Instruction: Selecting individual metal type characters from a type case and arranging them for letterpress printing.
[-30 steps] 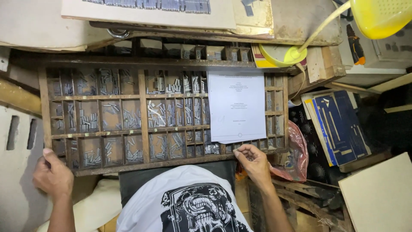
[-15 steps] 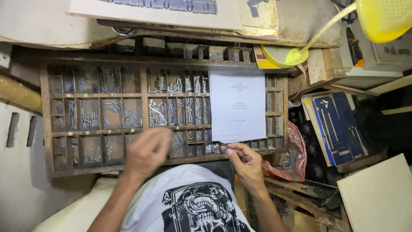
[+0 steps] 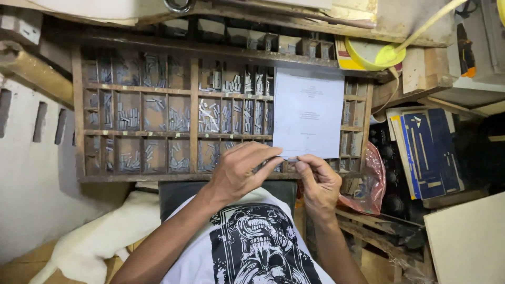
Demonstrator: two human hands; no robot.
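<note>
A wooden type case (image 3: 192,110) with many small compartments of grey metal type pieces (image 3: 209,115) lies in front of me. A white printed sheet (image 3: 309,113) rests on its right part. My left hand (image 3: 239,171) reaches over the case's front rail, its fingertips at the sheet's lower left corner. My right hand (image 3: 318,181) is curled just right of it, thumb and forefinger pinched under the sheet's bottom edge. The fingertips of both hands almost meet. Whether anything small is between them is hidden.
A yellow bowl (image 3: 368,55) with a yellow handle across it stands behind the case at the right. Blue booklets (image 3: 423,147), a red plastic bag (image 3: 368,184) and boards crowd the right side. A pale wall (image 3: 31,173) lies to the left, and a white cloth (image 3: 100,236) is below.
My left hand came from the lower left, crossed over the case's front edge and now meets my right hand at the sheet's bottom edge. My right hand stayed nearly still.
</note>
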